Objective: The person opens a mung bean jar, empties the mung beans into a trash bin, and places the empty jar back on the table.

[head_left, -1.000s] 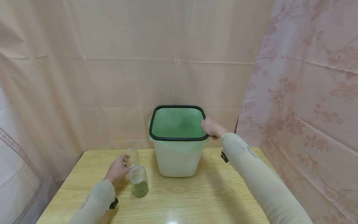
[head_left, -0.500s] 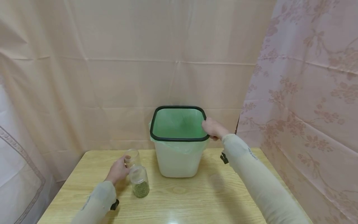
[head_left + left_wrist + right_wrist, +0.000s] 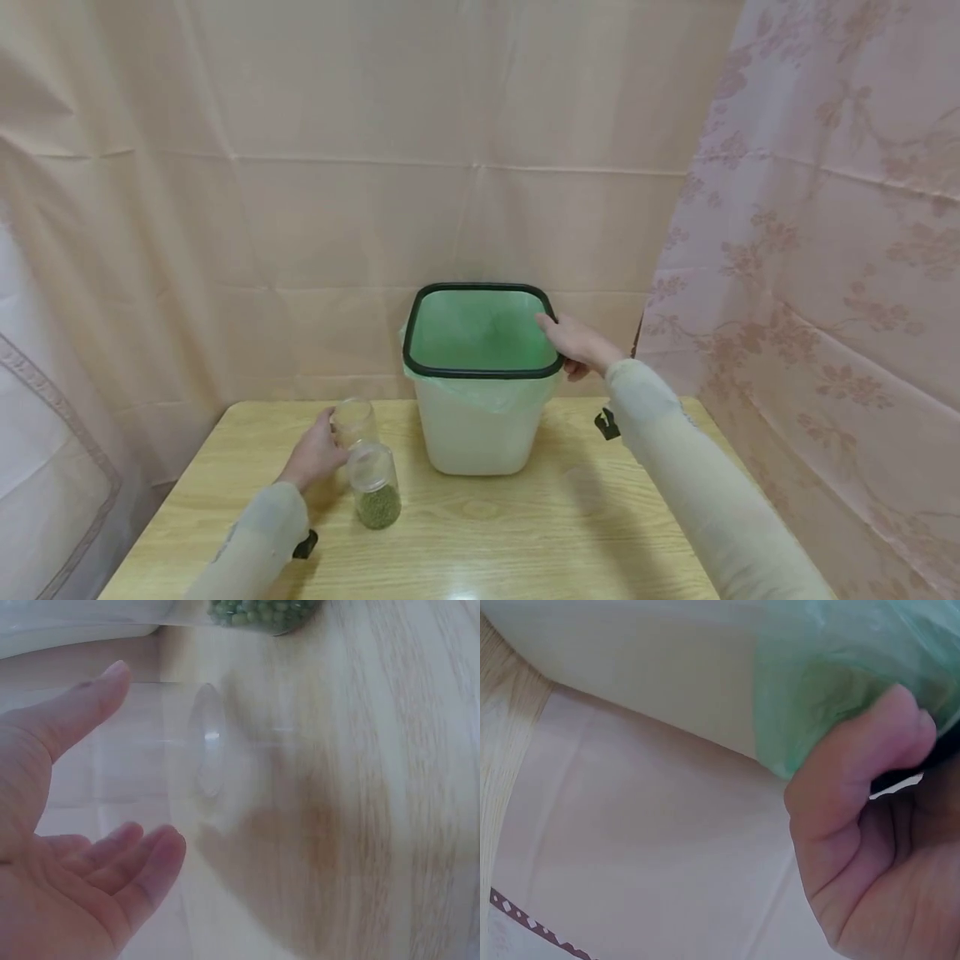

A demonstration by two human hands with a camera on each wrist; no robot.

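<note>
Head view: the left hand (image 3: 313, 454) is curving round the left side of a clear jar (image 3: 358, 418), which is standing upright on the table (image 3: 480, 542) and looks to be holding nothing. Left wrist view: the thumb and fingers are spreading in a wide, loose arc, the thumb near one side of the glass and the fingertips by the other; whether any skin is touching it, I cannot tell. Just beside it, nearer the person, a second jar (image 3: 377, 479) is standing upright with green beans (image 3: 378, 507) in its lower part. To the right of both jars, the bin (image 3: 480, 437) is standing on the table with a green bag (image 3: 480, 329) lining it. The right hand (image 3: 581, 343) is pinching its black rim (image 3: 480, 374) at the right side, the thumb lying over the top and the fingers curling below, outside.

The step in hand seems to be getting hold of the clear jar while steadying the bin. Closing thumb and fingers evenly, low on the glass, should suit it best, since smooth sides may slip. The bean jar is sitting so close that a sideways nudge could tip it. A light pinch at the rim should spare the bag.
</note>
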